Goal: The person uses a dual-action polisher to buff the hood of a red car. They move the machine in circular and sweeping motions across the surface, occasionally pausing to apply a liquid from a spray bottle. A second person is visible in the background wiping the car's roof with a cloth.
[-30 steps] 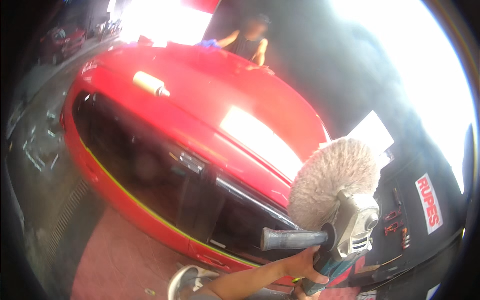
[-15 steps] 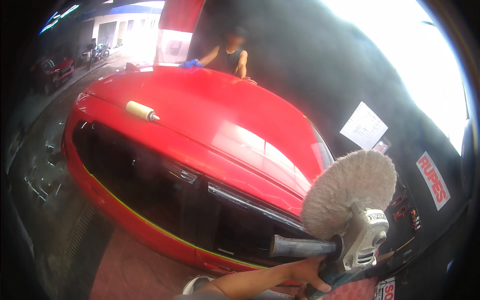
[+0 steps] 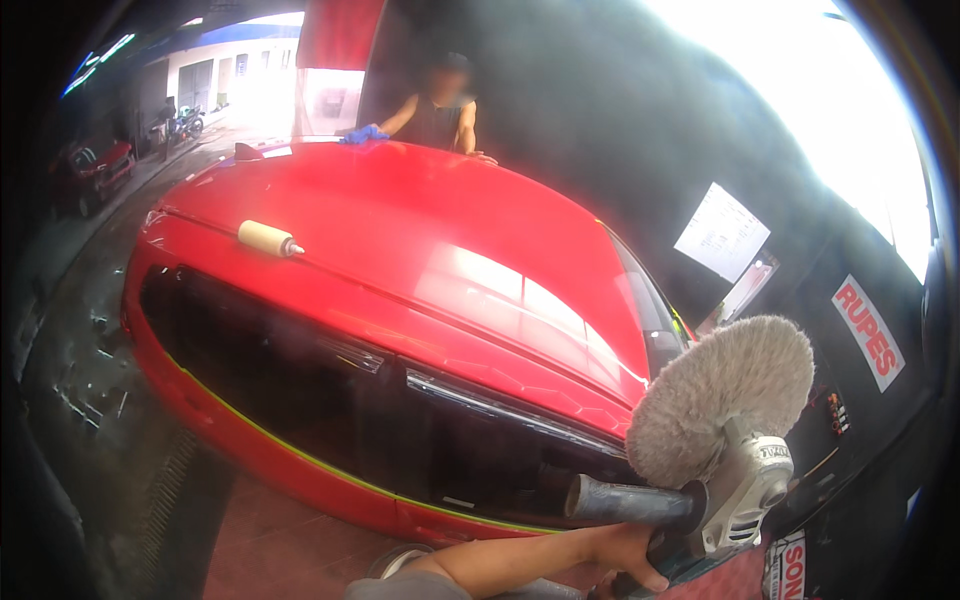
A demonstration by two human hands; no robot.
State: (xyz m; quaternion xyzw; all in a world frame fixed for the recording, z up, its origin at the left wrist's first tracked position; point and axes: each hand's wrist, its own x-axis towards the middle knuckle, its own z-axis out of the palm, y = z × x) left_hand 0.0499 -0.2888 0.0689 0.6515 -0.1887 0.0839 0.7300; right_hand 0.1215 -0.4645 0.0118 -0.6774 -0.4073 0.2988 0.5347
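Observation:
My left hand (image 3: 622, 552) is wrapped round the dark body of a rotary polisher (image 3: 745, 505), held up beside the red car (image 3: 420, 230). A round, fluffy greyish wool pad (image 3: 720, 405) sits on its head, tilted up and apart from my hand. The polisher's thick side handle (image 3: 630, 502) points left over the car's side window, and I see no fingers on it. A sliver of skin shows under the polisher at the lower edge, too little to tell whose hand it is. My right hand is not otherwise seen.
A cream bottle (image 3: 265, 238) with a pointed cap lies on the roof's near edge. Across the car, a co-worker (image 3: 440, 115) rests a hand on the roof and holds a blue cloth (image 3: 365, 133). Paper sheets (image 3: 722, 232) hang on the dark wall. Yellow-green tape edges the windows.
The polisher and my left hand have shifted slightly right and down in the picture. The car, bottle and co-worker appear a little further left. My left hand keeps its grip.

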